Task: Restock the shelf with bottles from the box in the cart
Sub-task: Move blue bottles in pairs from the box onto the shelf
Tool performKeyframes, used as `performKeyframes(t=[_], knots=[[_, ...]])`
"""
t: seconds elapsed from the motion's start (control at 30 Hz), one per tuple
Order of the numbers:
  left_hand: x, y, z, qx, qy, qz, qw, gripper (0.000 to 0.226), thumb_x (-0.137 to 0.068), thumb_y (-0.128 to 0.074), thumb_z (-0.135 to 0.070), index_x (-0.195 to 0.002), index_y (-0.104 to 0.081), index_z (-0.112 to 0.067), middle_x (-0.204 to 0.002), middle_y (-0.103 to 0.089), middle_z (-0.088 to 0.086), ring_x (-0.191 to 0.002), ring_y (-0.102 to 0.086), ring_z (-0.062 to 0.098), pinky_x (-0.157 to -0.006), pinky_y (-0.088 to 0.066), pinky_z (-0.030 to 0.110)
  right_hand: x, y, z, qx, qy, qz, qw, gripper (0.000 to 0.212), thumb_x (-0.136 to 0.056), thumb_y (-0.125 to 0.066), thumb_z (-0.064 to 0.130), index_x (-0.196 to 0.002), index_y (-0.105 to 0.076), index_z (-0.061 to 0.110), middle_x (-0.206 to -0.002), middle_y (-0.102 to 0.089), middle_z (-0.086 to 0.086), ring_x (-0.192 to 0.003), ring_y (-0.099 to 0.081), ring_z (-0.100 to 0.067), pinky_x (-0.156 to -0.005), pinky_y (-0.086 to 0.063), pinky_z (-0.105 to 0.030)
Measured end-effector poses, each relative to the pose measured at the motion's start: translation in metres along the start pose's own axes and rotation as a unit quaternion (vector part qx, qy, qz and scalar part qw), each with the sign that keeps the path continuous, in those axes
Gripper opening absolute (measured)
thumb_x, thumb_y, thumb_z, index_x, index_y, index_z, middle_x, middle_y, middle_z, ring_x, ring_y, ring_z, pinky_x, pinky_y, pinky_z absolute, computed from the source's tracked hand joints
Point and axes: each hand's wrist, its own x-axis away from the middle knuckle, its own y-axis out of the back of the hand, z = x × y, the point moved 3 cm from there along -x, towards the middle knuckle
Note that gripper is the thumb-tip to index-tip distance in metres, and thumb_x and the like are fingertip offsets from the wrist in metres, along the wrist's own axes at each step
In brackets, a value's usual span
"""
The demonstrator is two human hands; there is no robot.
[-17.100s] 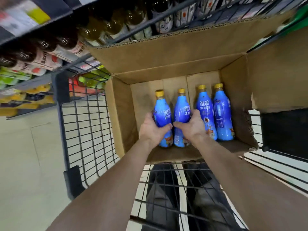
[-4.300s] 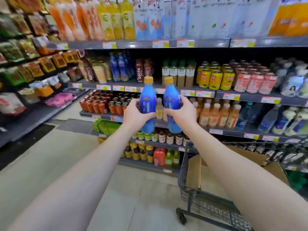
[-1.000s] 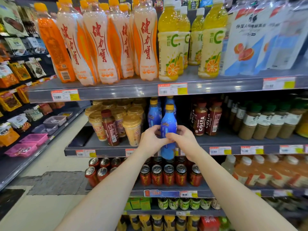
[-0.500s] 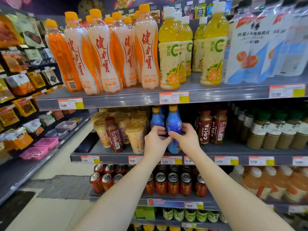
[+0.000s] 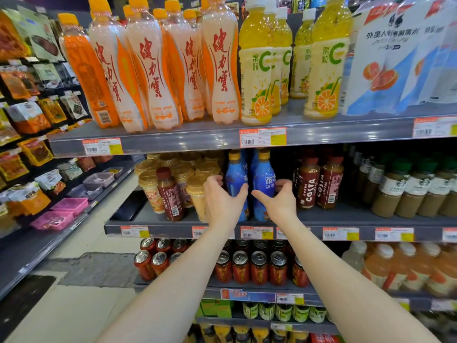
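Beside round-lidded beige cups (image 5: 195,191), the left hand (image 5: 222,201) curls around the left blue bottle (image 5: 236,177), glossy with a gold cap. The right hand (image 5: 279,204) grasps the right blue bottle (image 5: 264,174). Both bottles stand upright on the smooth grey shelf (image 5: 173,229), left of the brown coffee bottles (image 5: 308,186).

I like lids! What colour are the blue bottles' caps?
Golden yellow caps on the blue bottles; head view.

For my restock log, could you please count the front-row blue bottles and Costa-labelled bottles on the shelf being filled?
Blue bottles: 2, one held in the left hand, one in the right hand
Costa-labelled bottles: 2
Total: 4
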Motion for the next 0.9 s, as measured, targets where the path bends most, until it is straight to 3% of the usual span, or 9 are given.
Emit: performKeyframes(t=[0.13,0.23,0.37,0.5,0.57,0.7,0.9], knots=[[-0.003,-0.007,-0.001,-0.038,0.019,0.023,0.999,0.077,-0.075,-0.083,-0.058,-0.128,-0.043,-0.020,-0.122,-0.058,-0.001,-0.104,-0.062,0.021,-0.080,-0.056,0.042,-0.001,-0.005,-0.009,0.054,0.013,0.025,0.998,0.071,-0.072,-0.087,0.024,-0.130,-0.047,0.012,-0.116,-0.057,-0.001,-0.101,-0.060,-0.017,-0.079,-0.044,-0.026],[-0.008,-0.009,-0.002,-0.044,-0.005,0.043,0.998,0.069,-0.084,-0.080,-0.046,-0.134,-0.039,-0.024,-0.129,-0.058,0.004,-0.112,-0.064,0.027,-0.087,-0.057,0.051,0.000,-0.006,-0.016,0.106,0.019,0.031,0.994,0.069,-0.076,-0.082,0.016,-0.136,-0.048,0.013,-0.123,-0.055,-0.004,-0.108,-0.059,-0.020,-0.083,-0.043,-0.026],[-0.014,-0.006,0.000,-0.042,-0.054,0.108,0.992,0.074,-0.085,-0.077,-0.037,-0.143,-0.030,-0.035,-0.127,-0.060,0.002,-0.108,-0.064,0.025,-0.087,-0.056,0.048,-0.001,-0.005,-0.015,0.128,0.016,0.016,0.991,0.068,-0.074,-0.085,0.020,-0.133,-0.052,0.014,-0.119,-0.056,-0.004,-0.103,-0.059,-0.019,-0.085,-0.047,-0.030],[-0.023,-0.003,0.004,-0.018,-0.053,0.164,0.985,0.075,-0.080,-0.077,-0.032,-0.140,-0.033,-0.039,-0.120,-0.066,-0.002,-0.106,-0.066,0.020,-0.089,-0.057,0.043,0.001,-0.009,-0.013,0.151,0.009,0.005,0.988,0.062,-0.072,-0.086,0.027,-0.125,-0.058,0.013,-0.113,-0.051,-0.004,-0.101,-0.058,-0.022,-0.081,-0.045,-0.029],[-0.027,-0.002,0.000,-0.002,-0.046,0.161,0.986,0.070,-0.080,-0.078,-0.033,-0.138,-0.038,-0.035,-0.118,-0.067,-0.001,-0.106,-0.067,0.020,-0.088,-0.057,0.038,0.001,-0.010,-0.013,0.146,0.000,-0.002,0.989,0.064,-0.070,-0.087,0.027,-0.124,-0.057,0.012,-0.114,-0.050,-0.003,-0.102,-0.057,-0.022,-0.081,-0.045,-0.030],[-0.031,-0.003,-0.006,-0.028,-0.052,0.135,0.989,0.071,-0.080,-0.083,-0.044,-0.136,-0.041,-0.033,-0.124,-0.058,0.005,-0.108,-0.061,0.023,-0.090,-0.055,0.044,0.001,-0.012,-0.012,0.148,0.002,0.002,0.989,0.063,-0.072,-0.086,0.024,-0.125,-0.054,0.011,-0.116,-0.050,-0.006,-0.101,-0.055,-0.021,-0.082,-0.043,-0.028],[-0.034,-0.005,0.000,0.001,-0.064,0.160,0.985,0.073,-0.081,-0.081,-0.033,-0.143,-0.043,-0.030,-0.125,-0.065,0.001,-0.111,-0.066,0.020,-0.093,-0.058,0.041,0.001,-0.009,-0.020,0.120,0.002,0.006,0.993,0.055,-0.072,-0.085,0.028,-0.119,-0.059,0.017,-0.112,-0.065,-0.004,-0.097,-0.064,-0.019,-0.084,-0.055,-0.035]])
